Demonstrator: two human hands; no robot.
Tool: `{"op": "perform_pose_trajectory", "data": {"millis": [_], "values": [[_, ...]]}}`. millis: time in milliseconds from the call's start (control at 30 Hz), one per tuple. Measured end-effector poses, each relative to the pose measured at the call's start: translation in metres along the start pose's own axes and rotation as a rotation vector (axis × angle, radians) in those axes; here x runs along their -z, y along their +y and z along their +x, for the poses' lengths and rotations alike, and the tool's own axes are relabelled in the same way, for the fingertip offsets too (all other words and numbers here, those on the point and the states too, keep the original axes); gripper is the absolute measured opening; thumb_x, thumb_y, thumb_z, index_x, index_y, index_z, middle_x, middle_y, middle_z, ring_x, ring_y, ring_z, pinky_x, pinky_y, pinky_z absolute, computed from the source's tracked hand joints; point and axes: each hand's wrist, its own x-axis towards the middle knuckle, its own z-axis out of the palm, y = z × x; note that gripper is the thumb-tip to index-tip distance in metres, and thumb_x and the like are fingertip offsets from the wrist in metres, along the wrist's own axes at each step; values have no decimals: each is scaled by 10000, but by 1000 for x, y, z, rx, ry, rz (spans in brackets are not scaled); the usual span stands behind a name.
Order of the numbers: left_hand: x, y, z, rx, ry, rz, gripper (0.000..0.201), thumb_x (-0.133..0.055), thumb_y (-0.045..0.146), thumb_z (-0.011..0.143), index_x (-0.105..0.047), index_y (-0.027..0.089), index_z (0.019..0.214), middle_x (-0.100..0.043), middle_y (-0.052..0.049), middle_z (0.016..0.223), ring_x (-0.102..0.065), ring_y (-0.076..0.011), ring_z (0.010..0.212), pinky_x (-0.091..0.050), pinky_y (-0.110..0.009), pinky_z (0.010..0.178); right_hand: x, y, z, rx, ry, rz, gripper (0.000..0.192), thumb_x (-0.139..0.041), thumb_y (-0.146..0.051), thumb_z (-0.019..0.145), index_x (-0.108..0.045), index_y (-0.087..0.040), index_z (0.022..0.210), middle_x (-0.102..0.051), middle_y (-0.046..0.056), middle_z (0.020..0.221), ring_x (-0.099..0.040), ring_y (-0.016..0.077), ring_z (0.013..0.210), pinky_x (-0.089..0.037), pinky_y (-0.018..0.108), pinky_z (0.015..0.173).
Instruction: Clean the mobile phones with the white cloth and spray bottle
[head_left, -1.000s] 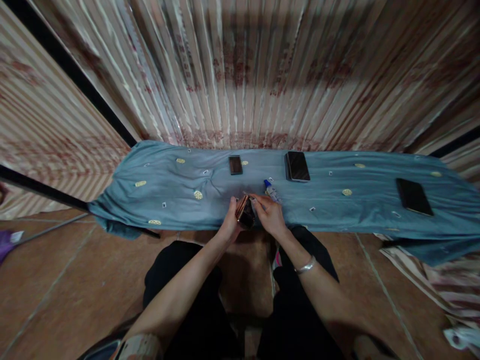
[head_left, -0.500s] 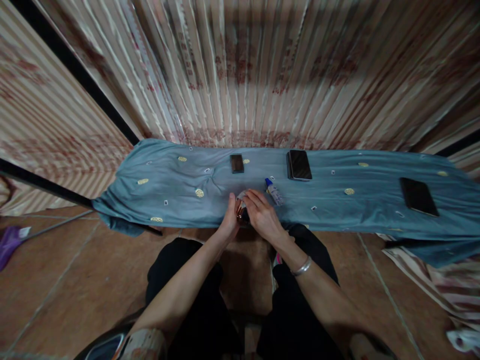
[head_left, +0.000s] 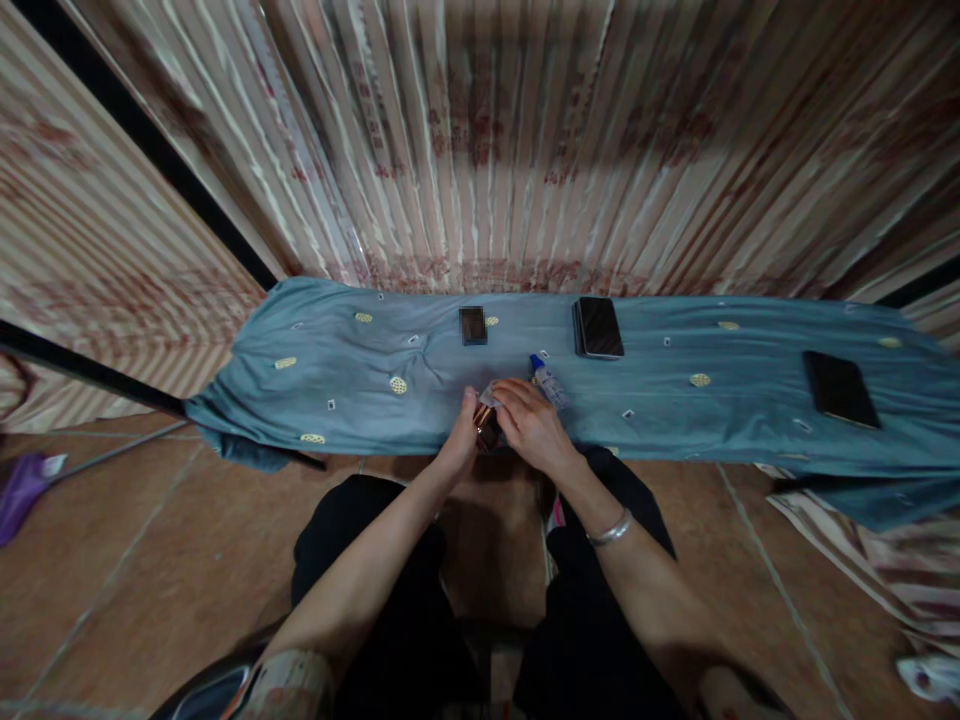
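Note:
My left hand point(head_left: 459, 440) grips a small phone with a copper-coloured edge point(head_left: 485, 430) from its left side, at the near edge of the blue cloth point(head_left: 337, 375). My right hand point(head_left: 534, 425) lies over the phone's top and right side, with a pale scrap, perhaps a wipe, under its fingertips point(head_left: 489, 396). Most of the phone is hidden by the two hands. A small bottle with a blue cap point(head_left: 547, 378) lies just beyond my right hand.
On the cloth lie a small dark phone point(head_left: 472, 325), a larger dark phone point(head_left: 598, 327) and another dark phone point(head_left: 840, 389) at the far right. A striped curtain hangs behind. A tiled floor lies below, with a purple object point(head_left: 22, 485) at the left.
The phone was tilted up and showing between my hands; my right hand has moved over it and now covers most of it. My hands stayed at the cloth's near edge.

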Motion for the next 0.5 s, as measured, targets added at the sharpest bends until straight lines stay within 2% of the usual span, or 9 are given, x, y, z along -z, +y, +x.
{"op": "perform_pose_trajectory", "data": {"millis": [100,167,367,500], "values": [[3,-2,0,-8,-4,111,624,-350,624,966,-736,145,1066,-724,-58,752,-652,-153,634,-469,-234,536,4,5,0,-33,1,-1,275,-443,-151,936,-681,-177,1070,-726,132,1073,-660,276,1064,-543,486,985],[5,-3,0,-30,-14,153,620,-400,661,933,-741,161,1067,-711,-48,741,-620,-139,597,-449,-224,500,7,8,0,-57,0,2,253,-455,-156,930,-681,-188,1038,-731,122,1035,-669,271,1024,-549,480,964],[10,-8,5,-76,-13,212,655,-429,707,895,-755,156,1036,-675,-34,664,-594,-142,574,-467,-237,529,10,5,-2,-49,15,9,263,-467,-134,897,-694,-179,1022,-734,115,1078,-654,264,1071,-530,465,1006],[12,-12,10,-73,-59,99,614,-498,684,877,-755,153,1047,-720,-48,717,-672,-171,685,-495,-244,614,11,-1,0,-25,-2,7,265,-477,-130,885,-715,-165,996,-739,121,1082,-648,268,1097,-534,454,1016]]}}
